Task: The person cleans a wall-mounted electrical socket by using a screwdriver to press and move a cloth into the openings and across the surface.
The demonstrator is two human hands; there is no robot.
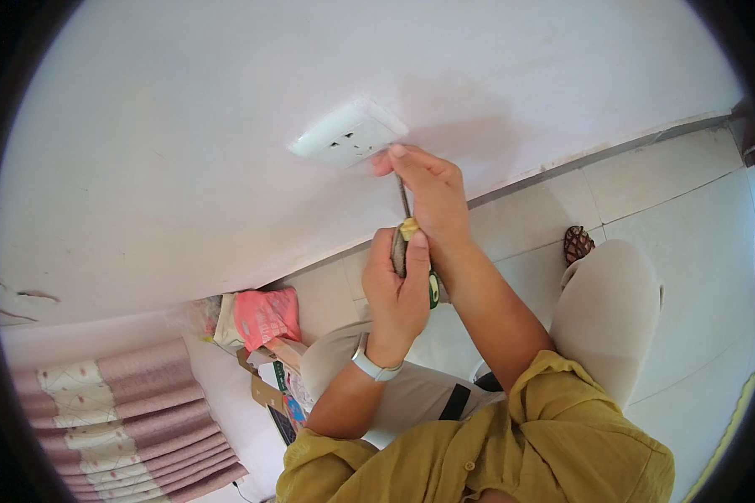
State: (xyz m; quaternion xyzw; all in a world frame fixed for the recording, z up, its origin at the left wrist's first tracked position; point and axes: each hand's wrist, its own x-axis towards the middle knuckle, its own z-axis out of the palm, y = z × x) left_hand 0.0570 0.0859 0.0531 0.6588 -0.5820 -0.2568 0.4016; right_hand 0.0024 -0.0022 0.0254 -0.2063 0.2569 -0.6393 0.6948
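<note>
While the screwdriver (pixel 404 201) stands with its thin metal shaft running up to the lower edge of the white wall socket (pixel 350 134), the right hand (pixel 432 197) pinches the shaft near the tip, its grip closed on the metal, one finger touching the socket's corner. Below the socket, the left hand (pixel 398 289) is wrapped tight around the handle, a stubby piece with a yellowish collar and a green end.

Done well, this calls for the tip kept square and steady at the plate, the upper fingers only guiding while the lower hand supplies the turn, with no slip across the smooth plastic.

That socket is a glossy square plate standing slightly proud of the matt, painted wall (pixel 184 168). Further below it lie pale glazed floor tiles (pixel 679 218); down to its left sit a pink bag (pixel 266 317) and a quilted, striped pink-and-cream cloth (pixel 126 411).
</note>
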